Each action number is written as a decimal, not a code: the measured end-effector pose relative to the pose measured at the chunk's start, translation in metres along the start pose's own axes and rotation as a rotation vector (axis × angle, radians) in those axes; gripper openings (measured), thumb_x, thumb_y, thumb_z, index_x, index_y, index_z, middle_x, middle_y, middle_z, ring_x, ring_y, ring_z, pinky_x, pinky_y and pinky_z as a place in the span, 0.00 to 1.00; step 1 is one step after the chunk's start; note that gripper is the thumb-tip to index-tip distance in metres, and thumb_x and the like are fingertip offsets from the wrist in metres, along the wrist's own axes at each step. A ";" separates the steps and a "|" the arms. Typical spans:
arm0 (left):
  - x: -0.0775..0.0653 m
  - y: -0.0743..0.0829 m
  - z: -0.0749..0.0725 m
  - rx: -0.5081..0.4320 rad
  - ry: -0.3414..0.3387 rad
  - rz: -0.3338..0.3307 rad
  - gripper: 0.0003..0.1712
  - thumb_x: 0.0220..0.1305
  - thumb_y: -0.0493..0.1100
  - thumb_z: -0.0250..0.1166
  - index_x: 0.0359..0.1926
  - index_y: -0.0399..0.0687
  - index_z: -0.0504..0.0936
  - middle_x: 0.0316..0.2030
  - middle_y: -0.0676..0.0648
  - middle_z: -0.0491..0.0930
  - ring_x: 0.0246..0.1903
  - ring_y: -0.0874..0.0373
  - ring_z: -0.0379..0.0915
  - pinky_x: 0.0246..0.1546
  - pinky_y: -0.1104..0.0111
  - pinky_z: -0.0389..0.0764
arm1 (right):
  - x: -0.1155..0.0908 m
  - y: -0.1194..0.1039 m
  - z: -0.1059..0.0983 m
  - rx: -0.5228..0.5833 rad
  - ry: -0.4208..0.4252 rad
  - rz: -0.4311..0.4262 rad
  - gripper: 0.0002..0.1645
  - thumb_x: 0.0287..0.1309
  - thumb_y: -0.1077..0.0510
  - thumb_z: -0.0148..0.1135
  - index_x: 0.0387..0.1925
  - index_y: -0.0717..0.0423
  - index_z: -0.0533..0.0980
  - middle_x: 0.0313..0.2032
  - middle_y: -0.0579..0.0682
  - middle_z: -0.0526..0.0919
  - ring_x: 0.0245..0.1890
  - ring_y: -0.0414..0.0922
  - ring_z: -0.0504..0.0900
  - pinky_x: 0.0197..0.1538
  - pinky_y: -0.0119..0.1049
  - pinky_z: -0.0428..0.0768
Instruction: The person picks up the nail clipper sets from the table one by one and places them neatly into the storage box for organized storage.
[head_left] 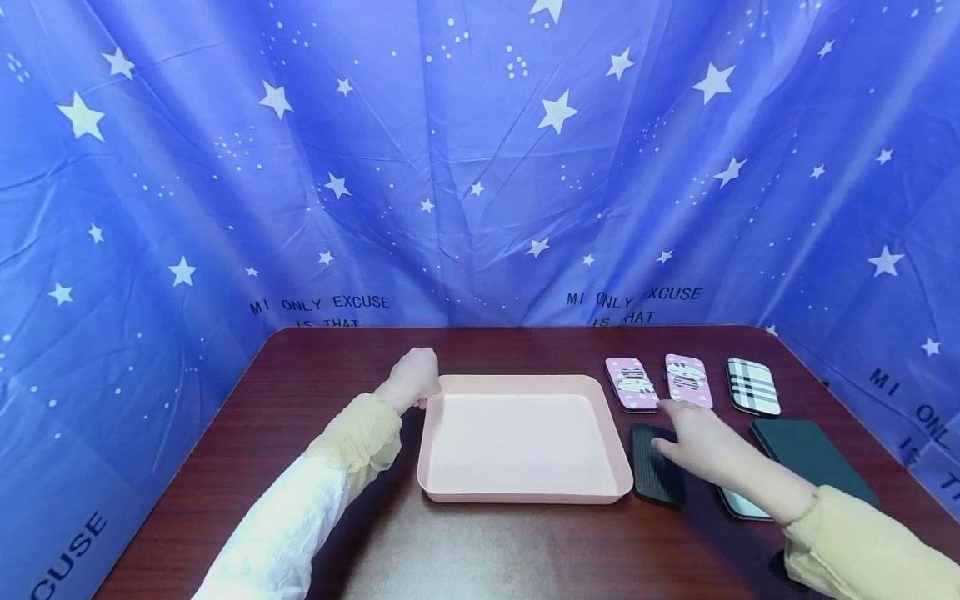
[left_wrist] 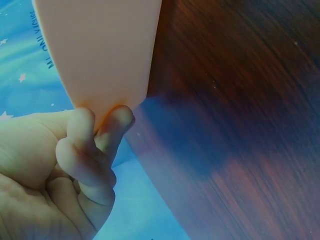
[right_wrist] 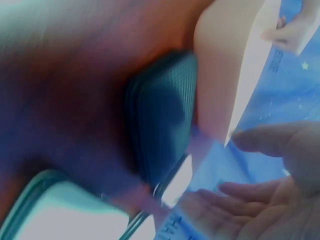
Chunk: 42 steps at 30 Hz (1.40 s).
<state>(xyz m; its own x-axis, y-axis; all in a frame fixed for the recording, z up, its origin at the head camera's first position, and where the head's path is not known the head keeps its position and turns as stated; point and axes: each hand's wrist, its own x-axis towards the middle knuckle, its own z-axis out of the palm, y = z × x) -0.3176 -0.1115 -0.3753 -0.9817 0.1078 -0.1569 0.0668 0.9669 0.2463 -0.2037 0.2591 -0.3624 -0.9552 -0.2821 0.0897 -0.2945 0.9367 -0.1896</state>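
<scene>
Tray (head_left: 525,454) is lying at four o'clock from your left hand (head_left: 414,379), which is pinching its ten-o'clock corner, and at nine o'clock from your right hand (head_left: 705,440), which is hovering loosely released near the black case (head_left: 657,479).

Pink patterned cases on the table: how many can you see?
2. One pink case lies near the far right corner of the tray; the other pink case lies between it and the plaid case. The right hand could hide more.
</scene>
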 end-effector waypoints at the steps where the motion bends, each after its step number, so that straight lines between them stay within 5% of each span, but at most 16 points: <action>1: 0.000 0.000 0.000 -0.001 0.000 -0.002 0.09 0.50 0.28 0.56 0.19 0.38 0.78 0.06 0.49 0.75 0.06 0.61 0.72 0.11 0.71 0.76 | 0.001 0.004 -0.001 -0.018 -0.035 0.026 0.36 0.47 0.55 0.69 0.50 0.79 0.69 0.44 0.72 0.78 0.45 0.64 0.79 0.46 0.57 0.77; 7: 0.000 -0.002 0.000 0.009 -0.007 -0.002 0.11 0.51 0.29 0.57 0.16 0.40 0.78 0.06 0.50 0.75 0.06 0.61 0.72 0.12 0.71 0.76 | 0.002 0.016 0.002 -0.044 -0.220 0.122 0.41 0.47 0.43 0.69 0.42 0.80 0.70 0.33 0.67 0.80 0.35 0.57 0.80 0.38 0.50 0.79; 14: -0.001 -0.002 0.000 -0.011 -0.005 0.007 0.11 0.50 0.29 0.56 0.16 0.39 0.78 0.06 0.49 0.75 0.06 0.61 0.72 0.12 0.71 0.76 | -0.003 0.016 0.010 -0.032 -0.287 0.231 0.35 0.46 0.30 0.63 0.17 0.58 0.69 0.16 0.48 0.68 0.20 0.43 0.70 0.23 0.37 0.67; 30: 0.001 -0.001 0.000 -0.024 -0.021 -0.015 0.10 0.51 0.28 0.56 0.17 0.39 0.78 0.06 0.49 0.75 0.06 0.61 0.73 0.12 0.71 0.76 | 0.005 0.026 0.019 0.186 -0.330 0.280 0.43 0.38 0.34 0.72 0.31 0.70 0.67 0.21 0.54 0.72 0.11 0.43 0.76 0.20 0.35 0.77; 42: -0.001 -0.001 0.000 -0.018 -0.003 0.002 0.09 0.51 0.28 0.56 0.19 0.38 0.78 0.06 0.49 0.75 0.06 0.61 0.72 0.11 0.71 0.76 | 0.009 0.030 0.019 0.339 -0.356 0.337 0.50 0.38 0.39 0.75 0.41 0.76 0.61 0.28 0.57 0.70 0.19 0.46 0.74 0.21 0.37 0.79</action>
<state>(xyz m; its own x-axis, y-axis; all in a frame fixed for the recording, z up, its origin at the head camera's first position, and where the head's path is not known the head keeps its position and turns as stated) -0.3167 -0.1120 -0.3755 -0.9809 0.1108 -0.1597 0.0657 0.9622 0.2642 -0.2220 0.2805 -0.3856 -0.9319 -0.0875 -0.3521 0.0897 0.8848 -0.4573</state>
